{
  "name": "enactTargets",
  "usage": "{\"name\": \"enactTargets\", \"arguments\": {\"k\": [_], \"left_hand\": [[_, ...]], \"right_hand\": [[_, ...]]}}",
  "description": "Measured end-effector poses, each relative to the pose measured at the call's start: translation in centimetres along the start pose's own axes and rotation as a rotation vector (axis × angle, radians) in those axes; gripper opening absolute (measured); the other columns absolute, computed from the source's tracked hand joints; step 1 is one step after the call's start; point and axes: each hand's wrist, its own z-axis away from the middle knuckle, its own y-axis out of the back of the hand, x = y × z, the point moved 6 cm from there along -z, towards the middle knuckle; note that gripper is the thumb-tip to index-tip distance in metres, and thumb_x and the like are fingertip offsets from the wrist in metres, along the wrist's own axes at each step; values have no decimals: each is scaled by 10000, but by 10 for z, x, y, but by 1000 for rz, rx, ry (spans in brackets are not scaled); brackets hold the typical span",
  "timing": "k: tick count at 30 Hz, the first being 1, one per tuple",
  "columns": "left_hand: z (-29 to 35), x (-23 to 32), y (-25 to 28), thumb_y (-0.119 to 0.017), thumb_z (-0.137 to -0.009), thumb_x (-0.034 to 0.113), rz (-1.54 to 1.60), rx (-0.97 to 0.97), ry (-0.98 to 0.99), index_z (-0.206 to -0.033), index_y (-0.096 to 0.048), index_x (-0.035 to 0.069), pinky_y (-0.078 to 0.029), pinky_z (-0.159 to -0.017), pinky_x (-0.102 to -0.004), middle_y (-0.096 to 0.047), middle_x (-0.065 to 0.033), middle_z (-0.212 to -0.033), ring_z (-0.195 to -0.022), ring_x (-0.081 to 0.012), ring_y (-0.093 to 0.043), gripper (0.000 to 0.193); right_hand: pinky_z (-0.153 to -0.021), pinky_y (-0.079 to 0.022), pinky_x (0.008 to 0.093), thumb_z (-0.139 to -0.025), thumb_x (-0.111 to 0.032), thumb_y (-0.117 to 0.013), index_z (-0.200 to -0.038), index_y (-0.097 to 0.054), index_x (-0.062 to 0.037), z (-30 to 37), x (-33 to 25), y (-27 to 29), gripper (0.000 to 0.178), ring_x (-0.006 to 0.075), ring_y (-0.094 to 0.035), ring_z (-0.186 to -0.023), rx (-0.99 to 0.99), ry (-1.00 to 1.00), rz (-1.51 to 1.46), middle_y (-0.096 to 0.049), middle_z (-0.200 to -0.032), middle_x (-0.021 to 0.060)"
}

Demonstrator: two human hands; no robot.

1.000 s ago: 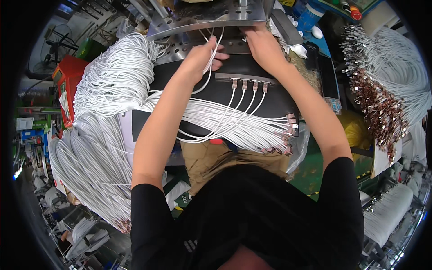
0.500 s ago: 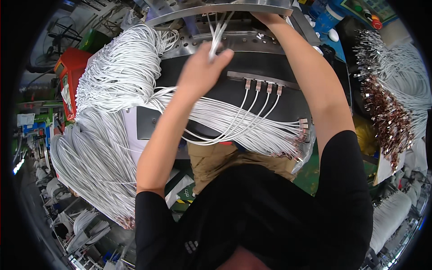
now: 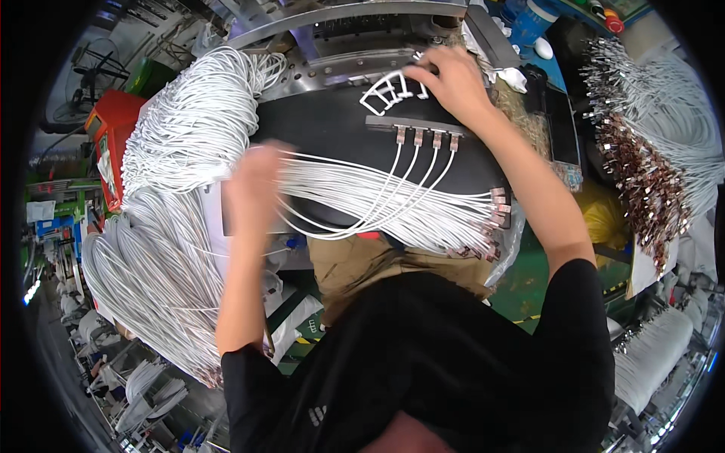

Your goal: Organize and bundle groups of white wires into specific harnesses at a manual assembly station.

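Note:
My right hand pinches a white branched plastic piece, like a moulding runner with short prongs, above the black work surface just in front of the metal machine. My left hand is smeared by motion at the left end of a bundle of white cables, so its grip is unclear. Copper-coloured terminals tip the bundle's right end. A dark bar lies across the surface, and several cables from the bundle curve up to it, their terminals set along its near edge.
A metal plate of the machine spans the back. Coiled white cables are heaped at the left, with another long bundle below. A red box stands beyond them. More terminal-ended cables hang at the right, near a blue container.
My right hand has come out from under the metal plate, now with the white plastic piece. My left hand has moved left and nearer; the white strands it held up no longer show.

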Motion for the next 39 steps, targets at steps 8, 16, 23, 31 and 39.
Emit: {"name": "enactTargets", "arguments": {"k": [8,16,23,31,39], "left_hand": [[64,108,-117,-734,-804,153,-46,-195,-740,-1015,-651,80,-507,-863,-369,-643,-55,-1011,-973,-259,-613,238],[30,86,-117,-706,-865,169,-150,-229,-514,-843,-626,66,-500,-661,-385,-588,-79,-805,-761,-275,-588,132],[-82,91,-134,-681,-887,250,-131,24,-543,-695,-617,57,-499,-623,-414,-591,-98,-664,-683,-310,-619,279],[-149,54,-157,-661,-883,220,-152,-202,-203,-848,-692,50,-521,-721,-461,-655,-106,-759,-767,-324,-658,176],[-172,7,-150,-545,-881,221,-232,-241,-95,-1121,-672,26,-404,-1005,-482,-641,-217,-1101,-1131,-361,-555,334]], "right_hand": [[-874,-464,369,-889,-193,-686,-1137,-675,-52,84,-15,59,286,320,-599,-966,-404,-73,-206,-601,-1002,123],[-874,-471,384,-958,-215,-610,-1140,-660,-14,9,12,-3,276,316,-609,-972,-46,31,-377,-619,-1017,149],[-781,-509,405,-937,-223,-652,-952,-655,-25,-126,58,-46,198,227,-629,-898,313,-52,-478,-663,-884,126],[-792,-510,398,-938,-203,-638,-992,-648,-15,-155,72,-63,197,234,-621,-903,242,-87,-304,-657,-926,131],[-811,-506,401,-946,-261,-620,-1062,-671,-22,-83,-19,-32,271,344,-637,-896,159,260,36,-674,-971,175]]}}
